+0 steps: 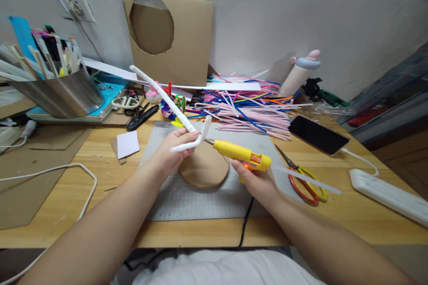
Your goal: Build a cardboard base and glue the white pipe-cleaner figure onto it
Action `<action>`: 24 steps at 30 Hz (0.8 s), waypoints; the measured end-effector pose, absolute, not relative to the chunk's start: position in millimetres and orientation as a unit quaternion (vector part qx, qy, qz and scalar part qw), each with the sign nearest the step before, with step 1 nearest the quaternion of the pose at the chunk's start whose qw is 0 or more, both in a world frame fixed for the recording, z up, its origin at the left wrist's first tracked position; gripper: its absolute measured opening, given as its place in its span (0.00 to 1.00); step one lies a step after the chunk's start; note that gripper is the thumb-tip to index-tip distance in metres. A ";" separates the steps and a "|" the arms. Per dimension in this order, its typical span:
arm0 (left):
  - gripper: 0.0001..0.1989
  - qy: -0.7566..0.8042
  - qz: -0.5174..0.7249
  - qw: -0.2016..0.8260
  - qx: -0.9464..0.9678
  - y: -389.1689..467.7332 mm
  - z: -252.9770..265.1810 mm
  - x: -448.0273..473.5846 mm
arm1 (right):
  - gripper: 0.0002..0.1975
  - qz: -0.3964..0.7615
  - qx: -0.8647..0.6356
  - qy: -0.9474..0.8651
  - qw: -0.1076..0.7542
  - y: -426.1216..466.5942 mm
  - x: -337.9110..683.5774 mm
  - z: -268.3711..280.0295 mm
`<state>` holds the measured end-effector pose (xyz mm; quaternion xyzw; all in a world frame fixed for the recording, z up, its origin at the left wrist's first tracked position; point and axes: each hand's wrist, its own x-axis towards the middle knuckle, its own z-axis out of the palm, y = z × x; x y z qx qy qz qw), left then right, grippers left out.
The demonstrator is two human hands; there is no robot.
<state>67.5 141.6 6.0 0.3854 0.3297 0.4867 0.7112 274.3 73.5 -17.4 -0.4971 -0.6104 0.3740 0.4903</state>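
My left hand (175, 147) is closed around a white fuzzy stick (165, 98) that forks at its lower end and slants up to the left. In my right hand (259, 182) is a yellow hot glue gun (234, 149), with a clear glue stick (312, 178) poking out of its back and a small red light glowing. The gun's metal nozzle points left and meets, or nearly meets, the fork; contact is hard to tell. Below both hands, a round cardboard disc (203, 169) lies on a grey cutting mat (214, 205).
Pink, white and blue pipe cleaners (247, 111) are heaped behind the mat. Scissors (304, 182), a phone (317, 133) and a power strip (388, 196) lie right. Leftward stand a metal pen holder (63, 95) and white paper (127, 144). Cardboard with a round hole (187, 40) leans on the wall.
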 end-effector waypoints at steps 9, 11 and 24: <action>0.09 0.329 0.487 0.709 0.390 140.8 7.3 68.6 | 0.12 0.371 -0.493 -0.622 0.483 74.1 273.7 -20.6; 0.09 0.328 0.488 0.709 0.389 141.2 7.0 68.6 | 0.13 0.372 -0.489 -0.625 0.482 74.2 273.8 -21.9; 0.12 0.339 0.492 0.709 0.374 138.7 10.5 69.6 | 0.13 0.308 -0.495 -0.673 0.456 73.8 279.3 -27.1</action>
